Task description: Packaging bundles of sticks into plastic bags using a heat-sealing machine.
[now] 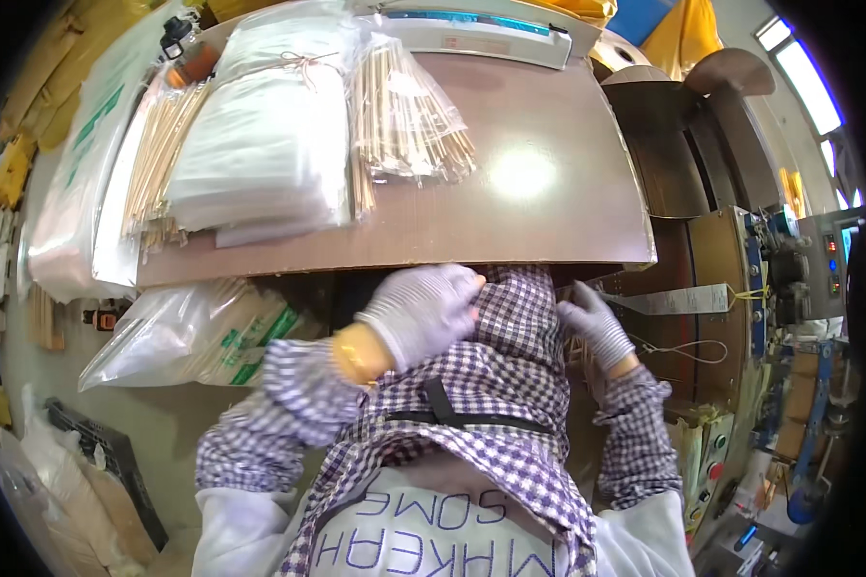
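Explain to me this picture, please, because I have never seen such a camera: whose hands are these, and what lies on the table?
No robot here: these are a person's own hands, seen by a fisheye camera worn on the head, looking down, so straight edges bend. The pale grey gloved left hand is over the purple-and-white checked cloth apron; the similarly gloved right hand is beside it. I see nothing clearly held. On the flat brown table lie a string-tied stack of clear plastic packaging and thin wooden sticks in clear plastic.

workshop, likely packing; bagged sticks, tied plastic stack on table; machinery, push buttons at right
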Action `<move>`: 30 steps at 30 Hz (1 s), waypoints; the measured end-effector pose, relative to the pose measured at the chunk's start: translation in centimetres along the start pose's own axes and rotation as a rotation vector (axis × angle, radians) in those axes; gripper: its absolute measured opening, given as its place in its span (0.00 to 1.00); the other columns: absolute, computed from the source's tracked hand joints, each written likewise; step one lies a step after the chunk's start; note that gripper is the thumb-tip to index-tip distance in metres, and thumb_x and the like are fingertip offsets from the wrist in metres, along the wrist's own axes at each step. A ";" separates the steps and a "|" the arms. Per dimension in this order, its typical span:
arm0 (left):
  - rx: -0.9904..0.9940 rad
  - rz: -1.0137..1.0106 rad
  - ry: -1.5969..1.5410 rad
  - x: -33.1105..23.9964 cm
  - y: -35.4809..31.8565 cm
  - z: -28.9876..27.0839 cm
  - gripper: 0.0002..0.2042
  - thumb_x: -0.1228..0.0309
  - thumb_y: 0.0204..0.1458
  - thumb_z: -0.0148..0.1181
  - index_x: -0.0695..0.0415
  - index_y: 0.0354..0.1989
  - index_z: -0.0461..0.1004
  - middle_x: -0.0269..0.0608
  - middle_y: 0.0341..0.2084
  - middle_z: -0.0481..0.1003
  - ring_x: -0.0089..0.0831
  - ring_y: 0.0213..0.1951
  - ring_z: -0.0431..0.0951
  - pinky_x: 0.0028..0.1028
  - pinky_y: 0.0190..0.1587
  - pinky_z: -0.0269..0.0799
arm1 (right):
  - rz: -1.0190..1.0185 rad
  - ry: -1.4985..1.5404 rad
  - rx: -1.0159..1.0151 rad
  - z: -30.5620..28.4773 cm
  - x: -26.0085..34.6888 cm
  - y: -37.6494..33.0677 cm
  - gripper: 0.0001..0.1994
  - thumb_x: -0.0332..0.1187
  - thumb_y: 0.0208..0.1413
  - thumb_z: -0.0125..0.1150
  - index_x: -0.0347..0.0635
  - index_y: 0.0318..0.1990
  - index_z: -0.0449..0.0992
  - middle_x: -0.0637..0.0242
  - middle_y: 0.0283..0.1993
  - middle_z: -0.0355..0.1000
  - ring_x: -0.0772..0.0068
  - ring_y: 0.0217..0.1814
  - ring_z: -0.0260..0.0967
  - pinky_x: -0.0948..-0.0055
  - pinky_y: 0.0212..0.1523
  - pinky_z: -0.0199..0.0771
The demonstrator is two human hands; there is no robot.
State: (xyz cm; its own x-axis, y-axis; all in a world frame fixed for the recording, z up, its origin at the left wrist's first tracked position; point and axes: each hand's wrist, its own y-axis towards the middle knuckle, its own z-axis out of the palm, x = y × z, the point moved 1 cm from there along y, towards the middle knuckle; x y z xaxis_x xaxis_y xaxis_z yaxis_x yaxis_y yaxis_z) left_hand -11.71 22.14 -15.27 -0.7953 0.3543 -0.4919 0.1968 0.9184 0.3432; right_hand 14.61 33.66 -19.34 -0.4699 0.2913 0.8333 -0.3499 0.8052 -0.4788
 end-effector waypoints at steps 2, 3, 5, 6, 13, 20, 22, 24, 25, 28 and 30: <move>-0.165 -0.083 0.271 0.5 -0.5 7.6 0.14 0.64 0.49 0.52 0.59 0.41 0.72 0.50 0.29 0.75 0.45 0.31 0.76 0.36 0.35 0.73 | 0.003 -0.068 -0.001 0.5 -5.5 2.3 0.47 0.46 0.42 0.67 0.34 0.64 0.46 0.44 0.64 0.49 0.55 0.68 0.45 0.66 0.65 0.48; 0.192 -0.217 0.172 0.0 0.3 8.6 0.12 0.65 0.50 0.51 0.59 0.38 0.71 0.50 0.26 0.75 0.45 0.30 0.76 0.36 0.34 0.73 | -0.139 -0.143 -0.043 1.6 -5.6 1.6 0.42 0.42 0.43 0.66 0.36 0.63 0.50 0.46 0.65 0.50 0.55 0.68 0.46 0.66 0.64 0.48; 0.472 -0.195 0.025 -1.6 -0.3 10.6 0.09 0.66 0.53 0.46 0.57 0.32 0.71 0.50 0.20 0.74 0.46 0.27 0.76 0.37 0.31 0.73 | -0.462 -0.257 -0.042 4.5 -3.4 0.4 0.32 0.33 0.43 0.62 0.39 0.59 0.59 0.49 0.64 0.53 0.55 0.67 0.48 0.64 0.64 0.50; 0.540 -0.110 -0.074 -4.3 0.7 9.3 0.05 0.71 0.45 0.51 0.58 0.24 0.73 0.47 0.21 0.76 0.41 0.26 0.78 0.34 0.30 0.74 | -0.632 -0.299 -0.019 4.8 -1.5 -0.5 0.28 0.29 0.43 0.59 0.40 0.56 0.64 0.51 0.63 0.55 0.54 0.67 0.49 0.64 0.63 0.52; 0.470 0.275 -0.703 -9.9 -1.6 9.5 0.08 0.73 0.49 0.48 0.55 0.36 0.72 0.46 0.27 0.74 0.39 0.30 0.76 0.30 0.32 0.74 | -0.725 -0.937 0.695 5.8 1.6 -2.6 0.22 0.42 0.48 0.58 0.39 0.49 0.70 0.54 0.55 0.64 0.49 0.62 0.54 0.58 0.61 0.54; 0.463 -0.246 -0.221 -0.9 -1.1 4.8 0.07 0.73 0.48 0.50 0.58 0.33 0.74 0.48 0.31 0.75 0.43 0.32 0.75 0.36 0.36 0.72 | -0.375 0.040 0.899 2.1 -2.5 -9.1 0.16 0.33 0.49 0.62 0.40 0.46 0.75 0.56 0.46 0.72 0.63 0.52 0.69 0.69 0.54 0.66; 0.570 -0.507 0.015 2.5 -2.7 8.2 0.07 0.73 0.48 0.50 0.57 0.33 0.74 0.47 0.30 0.75 0.45 0.33 0.75 0.37 0.36 0.72 | -0.187 0.128 0.916 1.9 -4.1 -9.2 0.14 0.32 0.49 0.63 0.40 0.44 0.76 0.57 0.45 0.73 0.65 0.49 0.70 0.71 0.51 0.69; 0.406 -0.465 -0.111 2.2 -2.3 10.8 0.08 0.68 0.49 0.51 0.56 0.33 0.75 0.47 0.28 0.73 0.44 0.32 0.74 0.39 0.36 0.72 | -0.190 0.119 0.907 2.1 -4.5 -8.7 0.14 0.32 0.48 0.63 0.39 0.43 0.76 0.57 0.44 0.74 0.65 0.48 0.71 0.71 0.50 0.69; 0.313 -0.280 -0.270 -0.4 -1.7 11.6 0.10 0.64 0.49 0.52 0.54 0.34 0.74 0.45 0.27 0.73 0.43 0.31 0.74 0.39 0.36 0.71 | -0.188 0.119 0.886 2.2 -4.9 -8.8 0.13 0.31 0.48 0.63 0.39 0.42 0.77 0.57 0.43 0.74 0.66 0.46 0.71 0.71 0.49 0.70; 0.304 0.145 -0.328 -2.3 -2.7 13.4 0.14 0.58 0.45 0.55 0.46 0.40 0.73 0.42 0.24 0.73 0.41 0.30 0.75 0.38 0.32 0.72 | -0.204 0.048 0.853 2.2 -4.5 -8.4 0.13 0.31 0.48 0.63 0.38 0.42 0.77 0.57 0.41 0.75 0.66 0.44 0.72 0.72 0.49 0.70; 0.672 -0.441 0.129 2.6 -1.1 13.6 0.16 0.57 0.44 0.57 0.42 0.43 0.72 0.41 0.26 0.75 0.39 0.29 0.77 0.37 0.29 0.73 | -0.267 -0.007 0.840 2.3 -3.7 -7.6 0.12 0.31 0.48 0.63 0.37 0.41 0.77 0.57 0.41 0.75 0.66 0.43 0.73 0.71 0.49 0.70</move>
State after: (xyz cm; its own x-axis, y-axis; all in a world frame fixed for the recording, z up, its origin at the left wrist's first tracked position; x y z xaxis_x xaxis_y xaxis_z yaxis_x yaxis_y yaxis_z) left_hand -6.22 24.41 -27.84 -0.9318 -0.0497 -0.3594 0.1197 0.8930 -0.4338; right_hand 17.17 25.28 -19.38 -0.2913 0.1419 0.9461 -0.9277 0.1995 -0.3156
